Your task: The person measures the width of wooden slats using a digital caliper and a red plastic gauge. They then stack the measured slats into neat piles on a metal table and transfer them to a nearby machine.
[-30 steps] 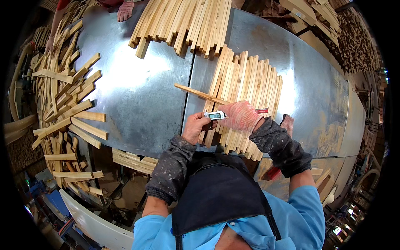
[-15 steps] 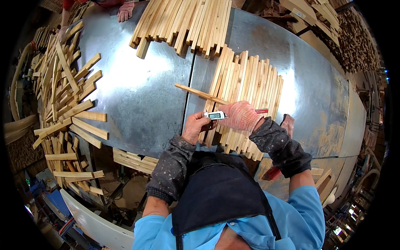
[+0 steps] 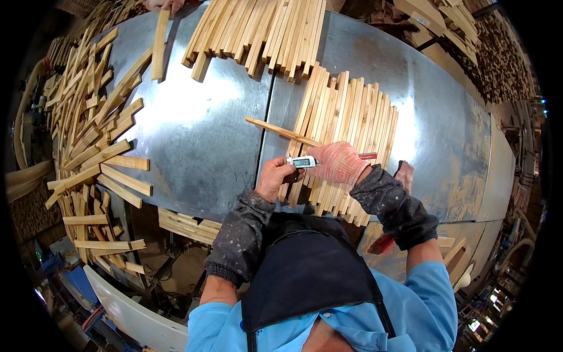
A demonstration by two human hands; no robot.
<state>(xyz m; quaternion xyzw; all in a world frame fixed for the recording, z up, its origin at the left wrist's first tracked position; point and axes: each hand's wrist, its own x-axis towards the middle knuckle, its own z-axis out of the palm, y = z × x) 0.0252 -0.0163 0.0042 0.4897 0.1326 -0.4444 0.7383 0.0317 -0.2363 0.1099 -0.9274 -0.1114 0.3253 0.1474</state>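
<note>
My bare left hand is closed on a digital caliper, a small silver and white tool with a display. My right hand, in a pink and white knit glove, grips a wooden strip that slants out to the upper left. The caliper's right end meets the right hand's fingers, and how its jaws sit is hidden. A red stick-like piece pokes out on the right of the glove; its kind is unclear. Beneath both hands lies a row of wooden strips, side by side on the metal table.
Another row of strips lies at the far edge. A loose heap of wooden pieces covers the left side. A co-worker's hand holds a wooden piece at the far left. A pink glove lies beside my right sleeve.
My hands, the caliper and the held strip stay almost still. At the far left, the co-worker's hand has shifted and now holds a wooden piece; pieces in the left heap have moved.
</note>
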